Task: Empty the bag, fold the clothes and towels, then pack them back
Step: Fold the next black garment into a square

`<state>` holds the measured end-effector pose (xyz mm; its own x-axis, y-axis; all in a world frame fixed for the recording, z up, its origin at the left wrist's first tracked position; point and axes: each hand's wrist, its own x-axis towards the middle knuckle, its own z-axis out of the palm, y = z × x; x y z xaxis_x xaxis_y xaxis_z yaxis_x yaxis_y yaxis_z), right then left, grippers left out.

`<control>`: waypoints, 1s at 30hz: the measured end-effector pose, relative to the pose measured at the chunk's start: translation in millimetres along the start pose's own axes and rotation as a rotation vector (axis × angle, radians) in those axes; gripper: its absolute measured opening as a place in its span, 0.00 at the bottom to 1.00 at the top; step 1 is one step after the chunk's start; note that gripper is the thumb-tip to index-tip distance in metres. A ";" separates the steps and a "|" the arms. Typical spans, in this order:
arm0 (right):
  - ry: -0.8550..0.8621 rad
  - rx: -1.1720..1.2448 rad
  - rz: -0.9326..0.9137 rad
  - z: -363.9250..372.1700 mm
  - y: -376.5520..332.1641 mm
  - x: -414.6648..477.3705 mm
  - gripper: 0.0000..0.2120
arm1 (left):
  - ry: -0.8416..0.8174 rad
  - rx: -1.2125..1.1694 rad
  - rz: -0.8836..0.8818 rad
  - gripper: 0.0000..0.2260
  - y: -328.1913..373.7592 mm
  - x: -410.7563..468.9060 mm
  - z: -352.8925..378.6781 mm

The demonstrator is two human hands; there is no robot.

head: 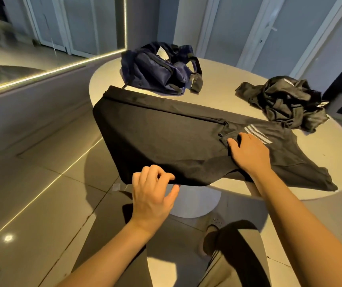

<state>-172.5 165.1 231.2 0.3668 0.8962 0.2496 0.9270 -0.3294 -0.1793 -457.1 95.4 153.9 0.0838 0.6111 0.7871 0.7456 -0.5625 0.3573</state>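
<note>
A black garment with white stripes lies spread across the near left part of the round white table, its left part overhanging the edge. My left hand pinches its near edge, off the table's rim. My right hand rests on the cloth near the stripes, fingers curled into a fold of it. A dark blue bag lies slumped at the table's far side. A crumpled heap of black clothes sits at the far right.
The table stands on a white pedestal base over a glossy tiled floor. A lit strip runs along the wall at the left. My legs and one shoe show below the table edge.
</note>
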 end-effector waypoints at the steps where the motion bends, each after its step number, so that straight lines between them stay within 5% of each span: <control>1: 0.002 0.001 -0.001 0.1 0.0 0.1 0.27 | 0.005 -0.013 0.000 0.05 1.3 -0.4 -1.2; 8: 0.033 0.003 -0.016 0.8 0.7 1.0 0.21 | -0.016 -0.100 0.063 0.02 -2.1 -1.5 -36.1; 15: 0.068 0.032 -0.027 0.6 2.0 1.2 0.20 | -0.038 0.056 0.165 0.05 -31.1 17.3 -65.3; 30: 0.082 0.041 -0.007 -3.1 -0.9 1.6 0.22 | 0.025 0.016 -0.081 0.05 -85.1 56.7 -149.7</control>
<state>-172.6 165.9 234.8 0.3669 0.8706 0.3279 0.9262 -0.3092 -0.2156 -614.7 94.6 243.4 0.0064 0.6401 0.7683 0.7597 -0.5027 0.4125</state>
